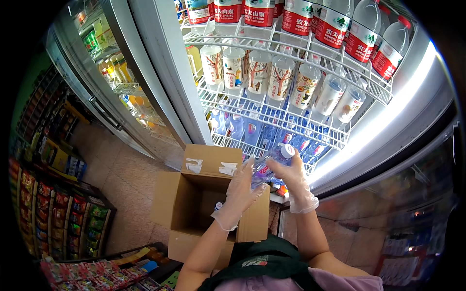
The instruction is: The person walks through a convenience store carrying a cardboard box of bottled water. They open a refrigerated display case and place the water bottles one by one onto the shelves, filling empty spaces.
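Note:
Both my hands wear clear disposable gloves. My right hand (293, 180) holds a clear plastic bottle (269, 165) near its white cap, thumb and fingers around the upper part. Tilted, the bottle lies between my two hands, in front of the lowest cooler shelf. My left hand (242, 191) is at the bottle's lower side with thumb and fingers spread; whether it touches the bottle I cannot tell. Below my left hand stands an open cardboard box (185, 238) with its flaps out. A white bottle cap (218, 206) shows inside it, partly hidden by my left wrist.
Wire shelves (291, 43) in the lit cooler bear rows of water bottles (255, 131). The open glass door (382, 225) is at the right, a metal door frame (164, 65) at the left. Snack racks (58, 211) stand on the lower left, beside the tiled floor (127, 189).

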Tool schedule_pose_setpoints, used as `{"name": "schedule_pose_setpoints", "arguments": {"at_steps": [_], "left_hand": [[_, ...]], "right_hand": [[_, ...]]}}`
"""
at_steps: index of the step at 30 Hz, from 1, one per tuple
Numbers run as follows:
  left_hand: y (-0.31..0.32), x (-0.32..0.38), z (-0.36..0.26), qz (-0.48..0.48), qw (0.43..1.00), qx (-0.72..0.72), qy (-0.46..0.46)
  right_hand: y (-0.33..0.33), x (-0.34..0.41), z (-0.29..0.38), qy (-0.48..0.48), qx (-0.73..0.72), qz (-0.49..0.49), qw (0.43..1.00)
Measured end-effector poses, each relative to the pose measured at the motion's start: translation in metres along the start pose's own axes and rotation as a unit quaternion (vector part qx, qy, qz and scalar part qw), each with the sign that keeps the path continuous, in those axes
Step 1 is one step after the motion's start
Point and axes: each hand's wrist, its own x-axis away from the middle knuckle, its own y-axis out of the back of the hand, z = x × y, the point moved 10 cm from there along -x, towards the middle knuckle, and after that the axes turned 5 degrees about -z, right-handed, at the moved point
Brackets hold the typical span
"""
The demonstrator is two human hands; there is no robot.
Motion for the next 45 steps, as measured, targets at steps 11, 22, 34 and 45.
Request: {"name": "schedule_pose_setpoints", "arguments": {"at_steps": [11, 22, 34, 45], "left_hand": [[-0.125, -0.064, 0.041, 0.037, 0.56, 0.767, 0.311], [-0.208, -0.107, 0.112, 0.009, 0.512, 0.774, 0.372], [-0.199, -0.127, 0.1, 0.045, 0.529, 0.787, 0.313], [-0.109, -0.044, 0.104, -0.068, 0.73, 0.58, 0.355]], "right_hand": [[-0.004, -0.058, -0.047, 0.27, 0.095, -0.047, 0.957], [-0.013, -0.151, -0.095, 0.179, 0.15, -0.071, 0.97], [0.002, -0.142, -0.084, 0.08, 0.012, -0.159, 0.984], [-0.052, -0.204, -0.247, -0.218, -0.686, -0.122, 0.683]]}}
